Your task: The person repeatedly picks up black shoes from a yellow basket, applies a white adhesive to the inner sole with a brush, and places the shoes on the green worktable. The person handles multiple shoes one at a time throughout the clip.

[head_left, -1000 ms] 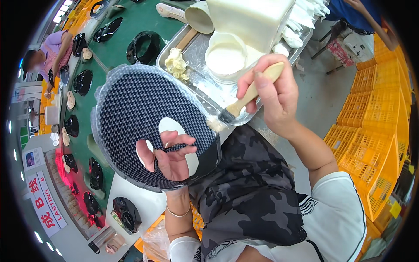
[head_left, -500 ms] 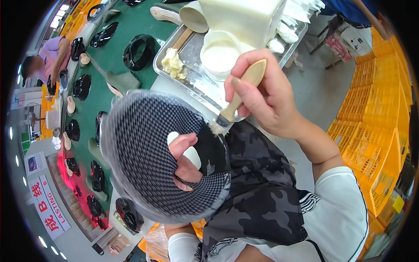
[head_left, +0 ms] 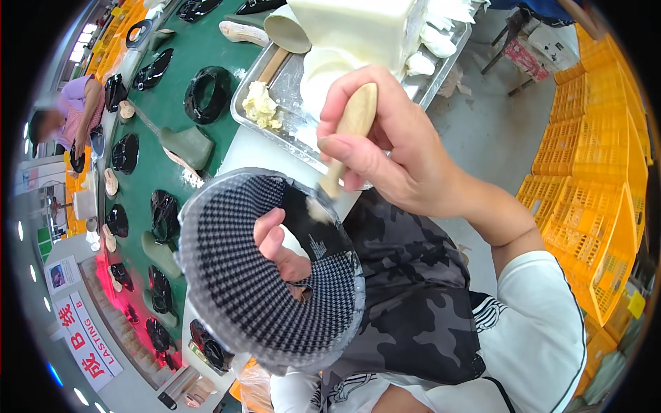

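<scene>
My left hand holds a black-and-white houndstooth shoe upper from inside, its fingers showing through the opening. My right hand grips a wooden-handled brush and presses its bristles against the dark inner lining at the upper's top edge. Both hands work close over my camouflage-patterned apron, just in front of the metal tray.
The metal tray carries a lump of pale paste, a white bowl and a white container. A green conveyor table carries black shoe uppers and lasts. Another person works at the far left. Yellow crates stack on the right.
The brush has come down from the tray to the upper's inner edge. My left hand has turned the upper, tipping its opening toward me and raising it closer.
</scene>
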Demonstrator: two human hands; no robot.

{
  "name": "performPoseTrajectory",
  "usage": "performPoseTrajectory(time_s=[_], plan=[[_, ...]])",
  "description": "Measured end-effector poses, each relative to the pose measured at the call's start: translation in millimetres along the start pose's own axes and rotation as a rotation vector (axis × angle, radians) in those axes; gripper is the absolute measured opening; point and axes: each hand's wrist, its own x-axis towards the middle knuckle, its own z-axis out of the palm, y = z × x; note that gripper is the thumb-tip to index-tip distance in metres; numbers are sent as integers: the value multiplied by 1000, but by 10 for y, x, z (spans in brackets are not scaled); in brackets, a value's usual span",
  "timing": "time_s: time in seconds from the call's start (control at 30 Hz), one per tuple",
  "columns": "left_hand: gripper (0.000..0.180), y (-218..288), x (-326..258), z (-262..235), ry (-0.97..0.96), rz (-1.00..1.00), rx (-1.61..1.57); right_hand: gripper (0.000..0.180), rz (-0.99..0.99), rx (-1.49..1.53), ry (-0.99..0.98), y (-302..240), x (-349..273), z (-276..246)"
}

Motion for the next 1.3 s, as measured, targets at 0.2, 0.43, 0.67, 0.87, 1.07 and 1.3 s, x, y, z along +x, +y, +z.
performPoseTrajectory(time_s=[0.2,0.43,0.67,0.87,1.07,1.3], plan=[[39,-238,-1,-106,22,660,603,21,17,-121,-170,25,-6,40],[41,-399,264,-116,-55,958,607,16,215,270,-127,-190,-164,-47],[32,-412,127,-200,-24,823,509,21,-82,-245,-192,104,-51,62],[34,-459,182,-176,72,924,790,20,-201,-150,34,198,82,55],[24,-319,252,-197,87,1172,1109,15,-267,-187,169,8,460,-224],[26,-269,177,-188,128,1158,1208,16,-134,-242,-76,-149,1310,-535]])
